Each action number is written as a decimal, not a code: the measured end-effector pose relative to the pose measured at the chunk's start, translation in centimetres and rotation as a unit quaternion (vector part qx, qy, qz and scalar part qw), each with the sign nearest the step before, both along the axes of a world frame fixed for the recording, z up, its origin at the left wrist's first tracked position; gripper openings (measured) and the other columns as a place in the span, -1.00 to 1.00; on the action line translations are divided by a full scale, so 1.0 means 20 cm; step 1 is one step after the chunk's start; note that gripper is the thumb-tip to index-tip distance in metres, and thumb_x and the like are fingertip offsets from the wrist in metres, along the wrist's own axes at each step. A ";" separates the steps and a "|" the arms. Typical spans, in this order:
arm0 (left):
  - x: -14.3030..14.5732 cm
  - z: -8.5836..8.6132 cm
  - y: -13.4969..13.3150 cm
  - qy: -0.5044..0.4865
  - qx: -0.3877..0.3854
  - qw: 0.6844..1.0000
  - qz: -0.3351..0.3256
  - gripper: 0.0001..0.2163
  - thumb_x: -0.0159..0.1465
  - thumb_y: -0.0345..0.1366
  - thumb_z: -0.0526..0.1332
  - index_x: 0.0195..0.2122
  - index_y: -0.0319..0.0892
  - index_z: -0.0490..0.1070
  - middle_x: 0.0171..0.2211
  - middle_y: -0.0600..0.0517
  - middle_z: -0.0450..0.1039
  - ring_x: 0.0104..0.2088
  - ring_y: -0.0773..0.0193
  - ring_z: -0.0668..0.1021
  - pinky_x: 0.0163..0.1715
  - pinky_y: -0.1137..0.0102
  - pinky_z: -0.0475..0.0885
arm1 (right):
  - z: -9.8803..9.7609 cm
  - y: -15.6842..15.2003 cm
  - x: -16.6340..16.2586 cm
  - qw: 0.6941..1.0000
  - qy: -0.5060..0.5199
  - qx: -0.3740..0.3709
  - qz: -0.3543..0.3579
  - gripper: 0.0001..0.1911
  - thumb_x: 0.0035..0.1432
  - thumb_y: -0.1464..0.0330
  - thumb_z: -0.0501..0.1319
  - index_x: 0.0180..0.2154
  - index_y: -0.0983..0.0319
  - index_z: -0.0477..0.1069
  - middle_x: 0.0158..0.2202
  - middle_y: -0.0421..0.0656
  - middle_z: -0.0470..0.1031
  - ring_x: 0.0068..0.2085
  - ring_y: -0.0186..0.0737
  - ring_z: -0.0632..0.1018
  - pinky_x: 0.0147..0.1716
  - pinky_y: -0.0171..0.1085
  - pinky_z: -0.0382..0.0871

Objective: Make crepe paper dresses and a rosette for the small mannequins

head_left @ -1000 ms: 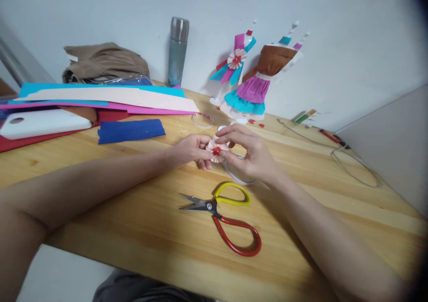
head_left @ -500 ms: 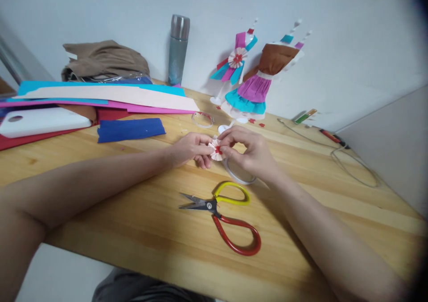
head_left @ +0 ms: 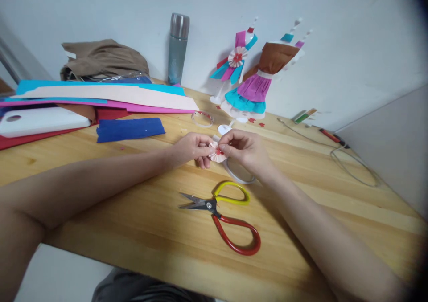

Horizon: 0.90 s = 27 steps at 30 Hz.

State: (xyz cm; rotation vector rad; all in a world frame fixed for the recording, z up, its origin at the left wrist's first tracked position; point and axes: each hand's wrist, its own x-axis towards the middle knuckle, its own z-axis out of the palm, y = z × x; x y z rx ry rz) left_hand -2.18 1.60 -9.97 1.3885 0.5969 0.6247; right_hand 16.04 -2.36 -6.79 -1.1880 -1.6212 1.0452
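Note:
Between the fingers of my left hand is a pale pink pleated paper rosette with a small red centre. My right hand pinches at that red centre from the right, thumb and forefinger pressed together. Both hands are closed, held just above the wooden table. A tape roll lies under my right hand, partly hidden by it. Nearer to me rest scissors with one yellow and one red handle, blades slightly apart and pointing left.
Behind stand two doll-size dress forms in paper clothes, a smaller one and a larger one. A bottle, a blue paper strip and stacked coloured paper are to the left. A cable curls at right.
My right hand's fingers have shifted slightly over the rosette's red centre. My left hand keeps its hold, and the scissors lie where they were.

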 end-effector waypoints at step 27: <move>0.00 0.00 0.00 -0.016 0.002 1.000 0.005 -0.79 0.16 -0.28 0.38 -0.47 -0.29 0.44 -0.69 0.04 0.47 -0.69 0.39 0.51 -0.67 0.57 0.38 | 0.02 0.00 -0.02 0.997 0.020 -0.065 -0.022 -0.66 -0.28 0.21 0.53 -0.49 0.20 0.46 -0.51 -0.21 0.51 -0.47 -0.25 0.51 -0.42 -0.24 0.39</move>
